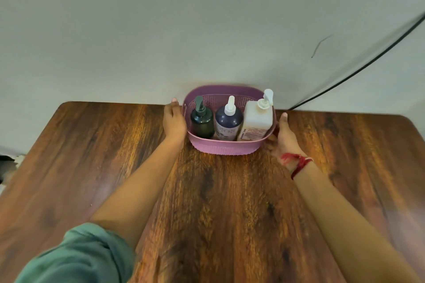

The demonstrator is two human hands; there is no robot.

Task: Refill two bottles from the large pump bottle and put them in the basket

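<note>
Wall (207, 18): plain pale grey, filling the upper half of the view; thin black cable (358, 71) slanting down across its right side.
Table (92, 156): dark wood grain, spreading across the whole lower half, far edge against the wall.
Basket (225, 148): purple perforated plastic, standing at the middle of the table's far edge, back rim at the wall.
Large pump bottle (257, 122): white, square-shouldered, upright at the right end inside the basket.
Blue bottle (228, 124): dark, round, white pump, upright in the middle of the basket, touching the large pump bottle.
Green bottle (202, 123): dark, black pump, upright at the left end inside the basket.
Task stage: probably the very start or the very end, with all three bottles inside; fill levels impossible to read.
Step in hand: moving or steadying the basket with a hand at each end.
Doing it well: equal pressure from both sides, low on the walls, sliding level and slowly to avoid tipping the tall pump heads.
Left hand (173, 119): flat against the basket's left wall.
Right hand (286, 138): at the right near corner, red thread (299, 163) round the wrist.
Left fingers (174, 104): straight, together, lying along the wall, pinching nothing.
Right fingers: thumb (284, 118) straight and free; the rest blurred at the corner, curl impossible to tell.
</note>
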